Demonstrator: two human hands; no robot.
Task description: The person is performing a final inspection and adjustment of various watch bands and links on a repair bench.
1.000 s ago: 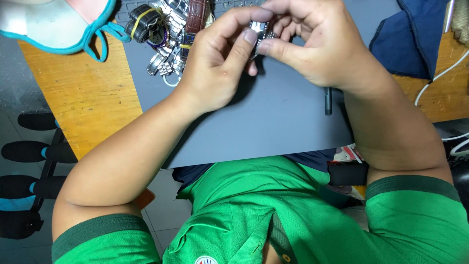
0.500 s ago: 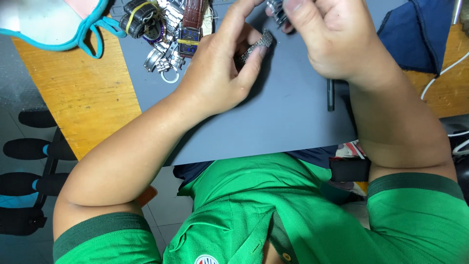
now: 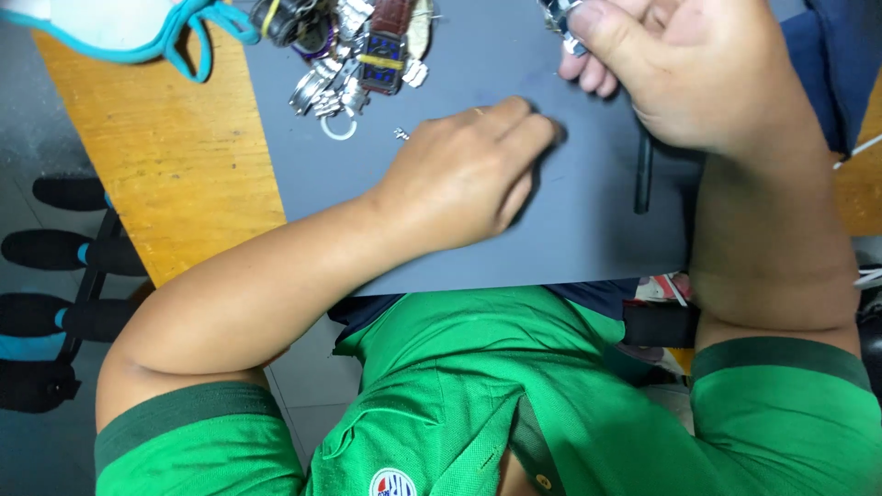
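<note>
My right hand [image 3: 680,73] is at the top of the view, its fingertips shut on a small silver metal watch part [image 3: 559,16], most of it cut off by the frame edge. My left hand [image 3: 469,174] lies palm down on the grey mat [image 3: 570,239] with the fingers held together. Whether anything is under it is hidden. A tiny metal piece [image 3: 401,134] lies just left of its knuckles.
A pile of watches and metal straps [image 3: 354,55] sits at the mat's far left, with a loose silver ring [image 3: 338,129] beside it. A thin black tool [image 3: 643,174] lies under my right wrist. The wooden table [image 3: 175,156] carries a white and teal cloth [image 3: 138,32]. A dark blue cloth [image 3: 841,64] lies at the right.
My hands were together on a metal watch piece and have come apart. The left hand dropped flat onto the mat. The right hand stayed up at the far edge with the metal part.
</note>
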